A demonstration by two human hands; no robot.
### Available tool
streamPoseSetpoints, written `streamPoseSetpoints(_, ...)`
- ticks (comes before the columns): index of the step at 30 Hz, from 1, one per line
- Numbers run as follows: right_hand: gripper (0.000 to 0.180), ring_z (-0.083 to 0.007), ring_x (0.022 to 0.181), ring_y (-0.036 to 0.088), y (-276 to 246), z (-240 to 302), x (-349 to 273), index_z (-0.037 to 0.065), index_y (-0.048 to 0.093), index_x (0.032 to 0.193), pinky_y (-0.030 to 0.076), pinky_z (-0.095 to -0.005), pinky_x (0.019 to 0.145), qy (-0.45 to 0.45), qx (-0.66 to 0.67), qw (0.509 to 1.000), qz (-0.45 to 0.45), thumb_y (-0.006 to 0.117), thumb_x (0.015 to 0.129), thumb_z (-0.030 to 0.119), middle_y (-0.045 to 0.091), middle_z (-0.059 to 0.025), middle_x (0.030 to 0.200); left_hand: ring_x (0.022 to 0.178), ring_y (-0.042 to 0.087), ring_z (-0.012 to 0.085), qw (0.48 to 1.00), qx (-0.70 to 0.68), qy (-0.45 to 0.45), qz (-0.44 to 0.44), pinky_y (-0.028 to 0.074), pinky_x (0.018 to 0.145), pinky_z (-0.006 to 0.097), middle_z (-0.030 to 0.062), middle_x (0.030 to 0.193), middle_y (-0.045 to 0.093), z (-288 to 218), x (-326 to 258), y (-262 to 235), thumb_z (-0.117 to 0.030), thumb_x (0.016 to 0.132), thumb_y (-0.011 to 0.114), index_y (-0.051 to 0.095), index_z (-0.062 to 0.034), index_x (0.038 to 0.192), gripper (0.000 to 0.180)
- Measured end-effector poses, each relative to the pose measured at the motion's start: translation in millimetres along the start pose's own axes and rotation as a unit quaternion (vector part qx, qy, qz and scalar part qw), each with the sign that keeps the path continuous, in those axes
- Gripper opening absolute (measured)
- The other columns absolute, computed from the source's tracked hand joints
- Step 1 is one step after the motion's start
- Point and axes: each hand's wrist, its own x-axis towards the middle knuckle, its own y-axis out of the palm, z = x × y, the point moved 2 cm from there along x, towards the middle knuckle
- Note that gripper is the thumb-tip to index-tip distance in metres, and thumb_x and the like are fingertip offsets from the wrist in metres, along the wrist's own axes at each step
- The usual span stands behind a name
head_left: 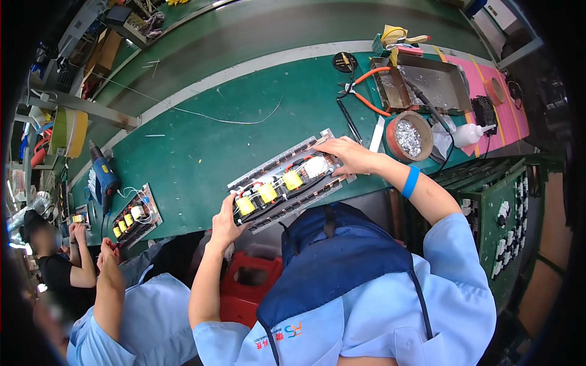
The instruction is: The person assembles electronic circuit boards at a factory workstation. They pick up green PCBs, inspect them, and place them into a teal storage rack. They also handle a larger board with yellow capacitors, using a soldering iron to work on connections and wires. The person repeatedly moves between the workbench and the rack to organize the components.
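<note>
A long circuit board (287, 180) with yellow coils, red and black wires and grey finned edges lies tilted at the near edge of the green bench (201, 140). My left hand (226, 219) grips the board's lower left end. My right hand (347, 155), a blue band on its wrist, rests on the upper right end, fingers on the board's top corner.
A round tin of silvery bits (408, 136), a metal tray (427, 85), orange-handled pliers (360, 91) and a white squeeze bottle (470, 133) lie to the right. At left, a co-worker's hand (107, 250) reaches a similar board (135, 216) beside a blue power screwdriver (104, 177). A red stool (250, 287) stands below.
</note>
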Motion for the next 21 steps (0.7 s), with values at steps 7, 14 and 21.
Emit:
streamPoseSetpoints(7, 0.071, -0.0237, 0.110, 0.043, 9.1, -1.4, 1.8, 0.008, 0.040, 0.119, 0.032, -0.0356, 0.090, 0.008, 0.014, 1.000, -0.026, 0.070, 0.055, 0.015, 0.047, -0.0119, 0.116, 0.097, 0.051, 0.0317, 0.998, -0.051, -0.039, -0.007, 0.043, 0.078, 0.036, 0.0143, 0.107, 0.050, -6.4, 1.1, -3.0, -0.012, 0.053, 0.075, 0.036, -0.0050, 0.115, 0.073)
streamPoseSetpoints(14, 0.040, -0.0289, 0.094, 0.051, -38.2, -15.0, -54.3, 0.004, 0.050, 0.105, 0.042, -0.0344, 0.079, 0.083, 0.003, 0.978, -0.191, 0.061, 0.067, 0.006, 0.053, -0.0127, 0.103, 0.092, 0.052, 0.0348, 0.997, -0.034, -0.019, -0.066, 0.045, 0.074, 0.037, 0.0171, 0.104, 0.050, -13.1, -23.3, 4.4, -0.005, 0.051, 0.071, 0.036, -0.0027, 0.114, 0.072)
streamPoseSetpoints(21, 0.033, -0.0248, 0.085, 0.053, -8.6, -17.1, -71.9, 0.006, 0.053, 0.099, 0.040, -0.0340, 0.076, 0.033, -0.137, 0.964, -0.224, 0.062, 0.067, 0.009, 0.057, -0.0093, 0.088, 0.091, 0.054, 0.0341, 0.988, 0.003, 0.025, -0.155, 0.048, 0.067, 0.034, 0.0197, 0.106, 0.050, -20.2, -37.9, 13.6, 0.003, 0.051, 0.063, 0.038, 0.0006, 0.109, 0.063)
